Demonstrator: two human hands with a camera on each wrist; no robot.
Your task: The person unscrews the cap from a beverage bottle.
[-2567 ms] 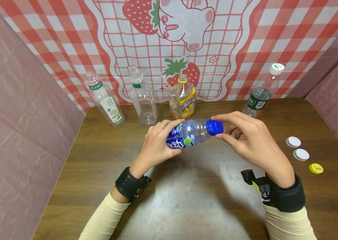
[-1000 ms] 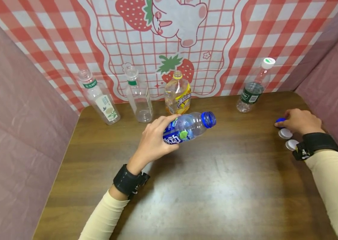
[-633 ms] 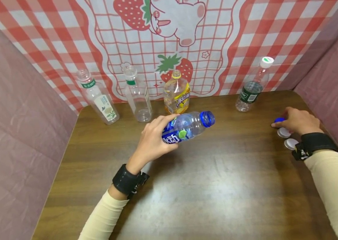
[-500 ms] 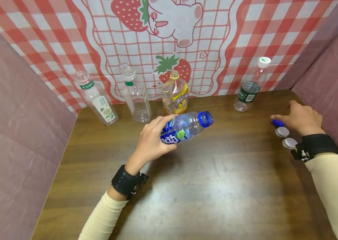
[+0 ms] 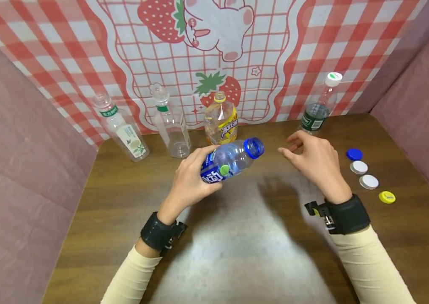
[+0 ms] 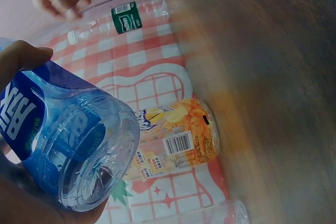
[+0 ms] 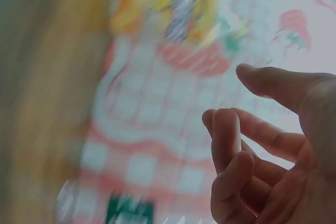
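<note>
My left hand (image 5: 193, 179) grips a clear plastic bottle with a blue label (image 5: 233, 160), tilted with its uncapped blue neck (image 5: 254, 147) toward the right. In the left wrist view the base of this bottle (image 6: 97, 156) faces the camera. My right hand (image 5: 315, 162) hovers right of the bottle mouth, holding nothing, its fingers loosely bent and thumb apart from them, as the right wrist view of the hand (image 7: 262, 161) also shows. On the table at the right lies a blue cap (image 5: 354, 154), above two white caps (image 5: 369, 182) and a yellow cap (image 5: 387, 197).
Along the back stand two clear uncapped bottles (image 5: 128, 137) with green neck bands, an uncapped bottle with a yellow label (image 5: 222, 122), and a green-labelled bottle (image 5: 316, 116) with its white cap on. A checked cloth (image 5: 313, 38) hangs behind the wooden table (image 5: 237, 261).
The blue cap came off the bottle, and my right hand set it down above the white caps. That hand then let go and moved left toward the bottle, which my left hand still grips.
</note>
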